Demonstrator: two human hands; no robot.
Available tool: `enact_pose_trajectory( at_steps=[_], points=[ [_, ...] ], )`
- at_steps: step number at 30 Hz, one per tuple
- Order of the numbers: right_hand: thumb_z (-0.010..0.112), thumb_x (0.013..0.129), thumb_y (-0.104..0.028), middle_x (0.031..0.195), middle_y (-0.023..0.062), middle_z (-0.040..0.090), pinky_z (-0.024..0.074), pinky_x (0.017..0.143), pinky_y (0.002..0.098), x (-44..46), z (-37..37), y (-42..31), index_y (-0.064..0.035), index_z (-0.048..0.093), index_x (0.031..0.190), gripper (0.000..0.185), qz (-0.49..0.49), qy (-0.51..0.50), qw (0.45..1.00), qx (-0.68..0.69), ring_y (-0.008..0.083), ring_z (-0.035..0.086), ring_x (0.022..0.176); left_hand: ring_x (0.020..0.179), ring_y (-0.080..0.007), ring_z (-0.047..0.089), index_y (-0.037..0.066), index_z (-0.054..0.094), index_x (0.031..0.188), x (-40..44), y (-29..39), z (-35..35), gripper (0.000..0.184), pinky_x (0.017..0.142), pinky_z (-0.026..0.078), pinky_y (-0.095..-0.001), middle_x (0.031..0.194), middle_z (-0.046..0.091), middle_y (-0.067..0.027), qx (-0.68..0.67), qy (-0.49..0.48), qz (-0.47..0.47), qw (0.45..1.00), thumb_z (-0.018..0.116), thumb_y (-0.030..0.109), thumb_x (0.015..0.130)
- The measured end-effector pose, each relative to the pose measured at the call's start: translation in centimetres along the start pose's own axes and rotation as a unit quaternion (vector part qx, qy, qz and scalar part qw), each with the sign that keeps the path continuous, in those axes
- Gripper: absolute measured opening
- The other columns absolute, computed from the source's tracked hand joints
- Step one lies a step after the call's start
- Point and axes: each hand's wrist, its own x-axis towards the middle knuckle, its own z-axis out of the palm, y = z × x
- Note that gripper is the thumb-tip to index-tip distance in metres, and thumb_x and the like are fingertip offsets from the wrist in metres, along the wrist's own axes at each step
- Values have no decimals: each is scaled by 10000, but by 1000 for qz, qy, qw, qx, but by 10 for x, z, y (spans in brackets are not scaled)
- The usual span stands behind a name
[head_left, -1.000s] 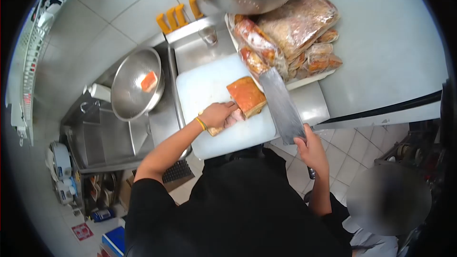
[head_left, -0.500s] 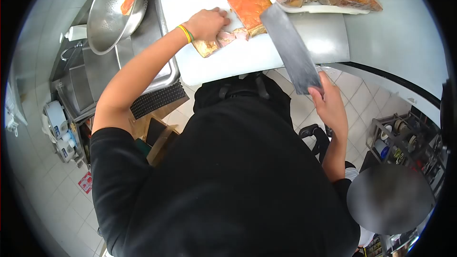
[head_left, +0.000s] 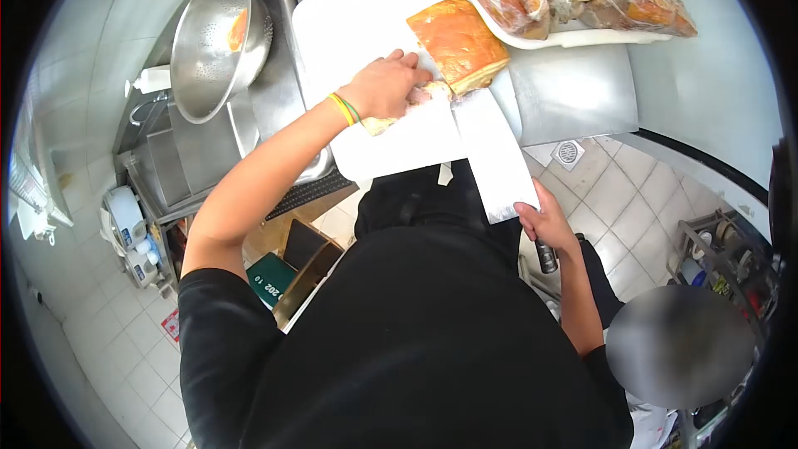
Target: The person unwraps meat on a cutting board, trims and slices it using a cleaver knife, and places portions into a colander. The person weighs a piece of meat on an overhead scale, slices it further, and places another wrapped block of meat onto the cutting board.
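On the white cutting board (head_left: 357, 8) lies a block of cooked meat (head_left: 457, 37) with glossy golden-brown skin. My left hand (head_left: 386, 87) is closed over a pale strip of meat (head_left: 431, 93) just below the block; its fingers hide part of the strip. A wide cleaver (head_left: 496, 162) is in my right hand (head_left: 549, 220), with the fingers wrapped round where the handle meets the blade. The blade's far end is at the lower edge of the meat block, close to the strip. Whether it touches the meat I cannot tell.
Plastic-wrapped meat pieces (head_left: 636, 0) sit on a white tray (head_left: 615, 37) at the upper right. A steel colander (head_left: 208, 58) holding an orange piece stands over the sink area at left. Another person's blurred head (head_left: 680, 346) is at lower right, near a rack (head_left: 723, 258).
The cleaver's far end has come from right of the block to its lower edge, and the blade now shines bright instead of dark grey. The left hand stays at the strip. The whole view has shifted.
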Motion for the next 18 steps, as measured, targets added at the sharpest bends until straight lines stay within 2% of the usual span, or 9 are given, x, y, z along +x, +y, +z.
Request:
enact_pose_trajectory(
  at_steps=[2, 4, 6, 7, 8, 10, 12, 15, 18],
  points=[
    [546, 947, -48, 716, 6, 474, 371, 434, 239, 7, 4, 0, -30, 329, 1447, 545, -5, -10, 1000, -12, 68, 411, 506, 1056, -308, 575, 70, 612, 1175, -1, 4, 2, 554, 859, 496, -401, 1025, 615, -129, 99, 37, -51, 993, 764, 84, 642],
    [551, 949, -59, 710, 5, 469, 372, 433, 243, 10, 5, -1, -33, 326, 1448, 548, -7, -14, 1000, -9, 73, 412, 504, 1014, -314, 604, 87, 633, 1120, 3, 1, -3, 492, 847, 503, -410, 994, 638, -117, 129, 17, -77, 988, 785, 147, 655],
    [552, 948, -61, 700, 3, 465, 370, 431, 244, 11, 6, 0, -34, 324, 1450, 552, 0, -9, 1000, -8, 74, 410, 500, 972, -307, 669, 82, 672, 986, 10, -11, -6, 226, 803, 528, -422, 990, 680, -136, 197, -108, -66, 972, 695, 231, 818],
    [553, 947, -62, 691, 2, 460, 369, 429, 246, 10, 5, 1, -35, 322, 1451, 556, 7, -2, 1000, -7, 76, 408, 495, 882, -329, 695, 42, 693, 919, 10, -33, 4, 195, 761, 538, -417, 887, 709, -147, 198, -48, -34, 978, 695, 214, 828],
    [553, 947, -62, 691, 2, 460, 369, 429, 246, 9, 5, 0, -35, 322, 1451, 556, 13, 0, 1000, -6, 76, 408, 495, 882, -329, 695, 42, 693, 919, 10, -35, -3, 195, 761, 538, -417, 887, 709, -147, 194, -51, -32, 979, 695, 214, 828],
    [556, 944, -69, 670, -1, 453, 365, 428, 246, 6, 7, -2, -36, 324, 1447, 555, 13, 9, 1000, -26, 75, 405, 491, 827, -359, 690, -1, 704, 887, 8, -42, -20, 173, 747, 533, -409, 844, 710, -193, -20, 16, -126, 992, 692, 159, 822],
    [560, 941, -75, 658, -3, 449, 365, 430, 243, 6, 6, 3, -35, 307, 1460, 579, 7, 10, 1000, -16, 75, 406, 492, 742, -294, 688, -22, 702, 911, 3, -60, -25, 168, 704, 527, -371, 766, 703, -187, -81, 67, -122, 987, 666, 112, 815],
    [562, 939, -84, 668, -2, 456, 375, 432, 243, 2, 4, -6, -17, 294, 1464, 594, 12, 10, 999, -28, 76, 416, 507, 709, -128, 622, -57, 668, 941, -4, -71, -28, 204, 685, 514, -303, 784, 678, -94, -285, 172, -112, 936, 622, 93, 811],
    [560, 939, -83, 677, -2, 459, 383, 436, 241, 0, 1, -6, -12, 321, 1446, 565, -3, 13, 999, -31, 74, 420, 515, 715, -141, 629, -55, 659, 985, -11, -48, -27, 235, 686, 514, -296, 817, 680, -94, -380, 197, -114, 897, 625, 90, 804]
  ],
)
